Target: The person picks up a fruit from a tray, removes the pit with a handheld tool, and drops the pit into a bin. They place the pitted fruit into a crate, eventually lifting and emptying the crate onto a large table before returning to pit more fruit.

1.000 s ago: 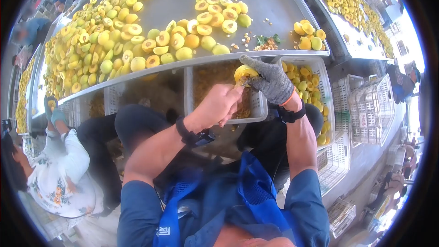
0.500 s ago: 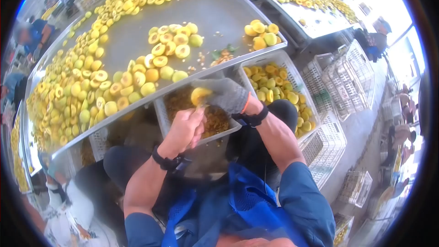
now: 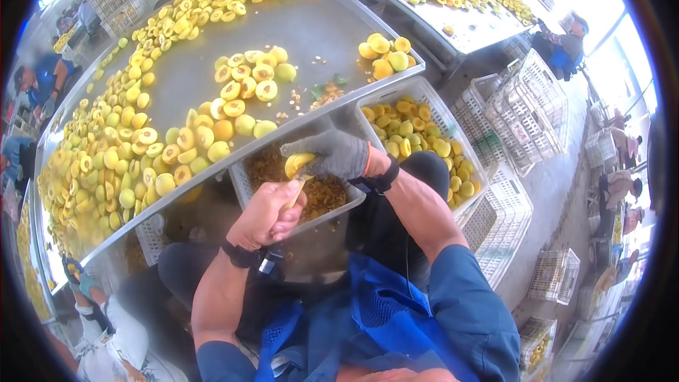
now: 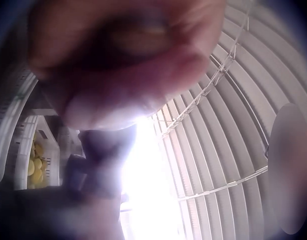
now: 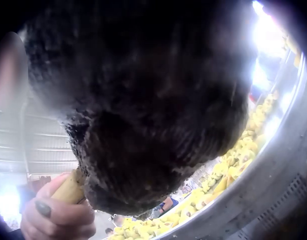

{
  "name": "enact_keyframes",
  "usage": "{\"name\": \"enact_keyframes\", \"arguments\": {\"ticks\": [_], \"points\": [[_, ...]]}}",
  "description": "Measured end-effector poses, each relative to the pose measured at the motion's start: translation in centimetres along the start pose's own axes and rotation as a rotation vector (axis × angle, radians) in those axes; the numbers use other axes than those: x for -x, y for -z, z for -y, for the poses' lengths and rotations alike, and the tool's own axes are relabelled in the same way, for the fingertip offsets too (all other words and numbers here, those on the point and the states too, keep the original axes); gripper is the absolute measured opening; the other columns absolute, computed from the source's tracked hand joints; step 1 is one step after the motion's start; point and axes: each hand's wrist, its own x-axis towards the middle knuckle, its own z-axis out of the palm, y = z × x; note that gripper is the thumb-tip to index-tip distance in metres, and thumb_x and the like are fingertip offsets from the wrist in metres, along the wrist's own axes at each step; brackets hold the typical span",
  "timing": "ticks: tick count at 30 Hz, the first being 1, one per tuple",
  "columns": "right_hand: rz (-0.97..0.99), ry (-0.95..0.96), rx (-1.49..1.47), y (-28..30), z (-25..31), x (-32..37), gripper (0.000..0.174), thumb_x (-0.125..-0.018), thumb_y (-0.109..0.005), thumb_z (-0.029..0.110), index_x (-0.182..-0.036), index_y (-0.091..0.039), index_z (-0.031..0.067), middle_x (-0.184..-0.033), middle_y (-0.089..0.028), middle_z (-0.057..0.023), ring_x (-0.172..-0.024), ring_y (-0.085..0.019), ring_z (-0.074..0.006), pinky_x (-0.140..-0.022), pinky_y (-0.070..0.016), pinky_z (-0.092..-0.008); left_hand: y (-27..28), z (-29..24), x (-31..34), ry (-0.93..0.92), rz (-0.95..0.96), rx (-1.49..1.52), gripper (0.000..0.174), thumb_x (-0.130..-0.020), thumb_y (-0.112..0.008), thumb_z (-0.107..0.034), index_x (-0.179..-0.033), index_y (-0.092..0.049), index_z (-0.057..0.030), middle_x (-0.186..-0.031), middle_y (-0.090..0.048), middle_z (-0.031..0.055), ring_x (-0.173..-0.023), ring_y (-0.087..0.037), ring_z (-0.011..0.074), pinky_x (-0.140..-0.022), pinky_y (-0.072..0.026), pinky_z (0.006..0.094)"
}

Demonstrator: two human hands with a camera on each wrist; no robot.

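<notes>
My right hand (image 3: 334,154), in a grey knit glove, holds a yellow peach (image 3: 300,164) above a crate of scraps. Close against the fruit, my bare left hand (image 3: 265,216) grips a tool by its pale wooden handle (image 5: 70,189); the tool's working end is hidden at the peach. In the right wrist view the dark glove fills most of the picture, with the bare fist beside it. Blurred bare fingers (image 4: 128,100) cover the top of the left wrist view. Halved peaches (image 3: 244,78) lie on the metal table just beyond my hands.
The metal table's raised rim (image 3: 233,152) runs in front of me. Below it stands the scrap crate (image 3: 332,216), and to its right a crate of peach halves (image 3: 424,88). White crates (image 3: 527,110) are stacked farther right. Another person's gloved hands (image 3: 81,279) are at the left.
The head view has swung, so table and crates sit farther left and turned. Both hands stay together at the peach, now lower and farther left in view.
</notes>
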Motion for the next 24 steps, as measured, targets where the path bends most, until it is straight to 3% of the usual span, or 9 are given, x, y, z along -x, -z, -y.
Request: {"name": "enact_keyframes", "arguments": {"ticks": [4, 7, 16, 19, 22, 24], "points": [[-0.130, 0.084, 0.176, -1.2, 0.1, 0.1, 0.049, -0.092, -0.072, 0.005, -0.140, -0.060, 0.0014, -0.120, -0.074, -0.0130, -0.109, -0.069, -0.0197, -0.096, -0.0540, -0.0343, -0.2, 0.4, -0.2, -0.054, -0.029, 0.031, 0.038, -0.109, -0.050, -0.036, -0.093, -0.057, -0.0019, -0.061, -0.043, -0.0014, -0.040, -0.036, 0.0058, -0.036, -0.0315, 0.0229], [-0.334, 0.105, 0.151, -3.3, 0.3, -0.2, 0.050, -0.092, -0.073, 0.006, -0.140, -0.059, 0.0011, -0.119, -0.074, -0.0127, -0.108, -0.070, -0.0193, -0.095, -0.0543, -0.0340, -0.7, 0.3, -0.1, -0.111, -0.082, 0.008, 0.038, -0.109, -0.051, -0.036, -0.093, -0.057, -0.0018, -0.061, -0.043, -0.0016, -0.040, -0.036, 0.0060, -0.036, -0.0311, 0.0233], [-0.141, 0.023, 0.011, -1.7, 1.3, -0.1, 0.050, -0.090, -0.074, 0.001, -0.138, -0.061, 0.0001, -0.121, -0.073, -0.0128, -0.111, -0.068, -0.0177, -0.097, -0.0535, -0.0321, 0.4, 0.1, 0.5, -0.034, 0.062, 0.068, 0.041, -0.109, -0.050, -0.039, -0.094, -0.056, -0.0016, -0.060, -0.041, -0.0028, -0.040, -0.036, 0.0045, -0.035, -0.0315, 0.0221], [-0.139, 0.076, -0.045, -1.8, 1.2, -0.2, 0.051, -0.091, -0.070, 0.000, -0.140, -0.059, -0.0001, -0.123, -0.072, -0.0112, -0.103, -0.070, -0.0171, -0.092, -0.0552, -0.0327, 0.6, 0.0, 0.7, -0.041, 0.112, 0.120, 0.041, -0.109, -0.050, -0.040, -0.095, -0.056, -0.0017, -0.060, -0.040, -0.0037, -0.040, -0.036, 0.0041, -0.035, -0.0317, 0.0219], [-0.221, -0.027, -0.163, -2.7, 2.5, -0.2, 0.051, -0.091, -0.073, 0.000, -0.140, -0.060, 0.0007, -0.121, -0.072, -0.0127, -0.112, -0.067, -0.0182, -0.097, -0.0531, -0.0321, 0.7, 0.5, 0.8, -0.055, 0.130, 0.189, 0.042, -0.109, -0.050, -0.041, -0.095, -0.056, -0.0017, -0.059, -0.040, -0.0044, -0.040, -0.035, 0.0036, -0.035, -0.0315, 0.0215], [-0.302, 0.016, -0.016, -3.7, 1.0, -0.4, 0.051, -0.093, -0.071, 0.002, -0.143, -0.057, 0.0012, -0.125, -0.071, -0.0126, -0.113, -0.065, -0.0184, -0.098, -0.0524, -0.0328, 1.0, 0.2, 0.3, -0.067, 0.133, 0.200, 0.043, -0.109, -0.050, -0.042, -0.095, -0.056, -0.0017, -0.059, -0.039, -0.0049, -0.040, -0.035, 0.0032, -0.035, -0.0310, 0.0210]]}}
